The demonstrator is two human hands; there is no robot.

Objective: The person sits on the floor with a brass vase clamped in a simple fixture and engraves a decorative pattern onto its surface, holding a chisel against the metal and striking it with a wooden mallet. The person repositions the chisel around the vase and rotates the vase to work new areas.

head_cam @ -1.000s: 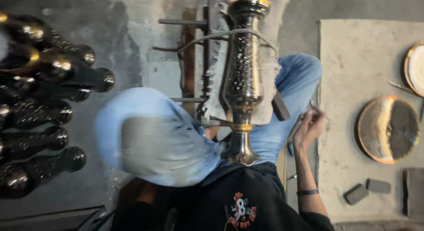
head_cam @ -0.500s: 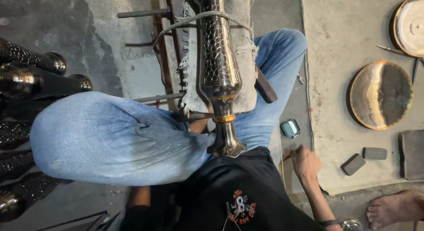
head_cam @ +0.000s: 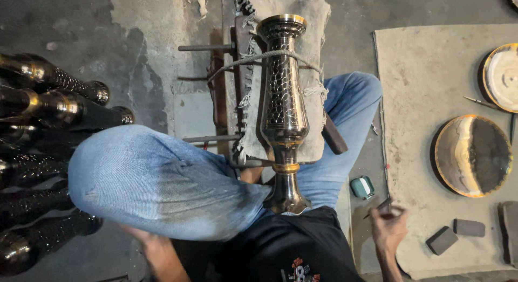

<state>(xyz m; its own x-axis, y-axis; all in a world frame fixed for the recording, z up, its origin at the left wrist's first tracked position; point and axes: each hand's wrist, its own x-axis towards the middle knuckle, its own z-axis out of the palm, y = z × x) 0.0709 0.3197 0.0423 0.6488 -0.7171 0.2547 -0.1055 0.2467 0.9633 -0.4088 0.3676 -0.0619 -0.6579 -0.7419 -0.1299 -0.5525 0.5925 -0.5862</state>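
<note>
Seen from the head camera, a tall dark metal vase (head_cam: 283, 112) with gold bands lies on a padded block (head_cam: 310, 71), tied down by a rope (head_cam: 253, 60) that crosses its neck. Its foot points toward the person's black shirt (head_cam: 302, 249), and its mouth points away, toward the far edge of the block. The person's left knee in blue jeans (head_cam: 156, 182) rises in front and hides the near left side of the block's frame; the right knee (head_cam: 345, 125) lies just beside the vase on the other side. More dark vases (head_cam: 59, 98) are stacked along the left edge, close to the left knee, so little room is left there. To the right, a pale mat (head_cam: 426, 98) holds two round metal plates (head_cam: 472, 155), a thin tool (head_cam: 483, 103) and small dark blocks (head_cam: 456, 233), with bare mat between them. A small teal case (head_cam: 362, 187) sits on the floor between the right leg and the mat.

The right hand (head_cam: 389, 228) is low at the mat's near edge, fingers curled together around a thin dark tool (head_cam: 377, 207); it is blurred. It sits well apart from the vase, to the right of its foot. The left hand (head_cam: 148, 243) is under the left knee, mostly hidden, so its pose cannot be told.
</note>
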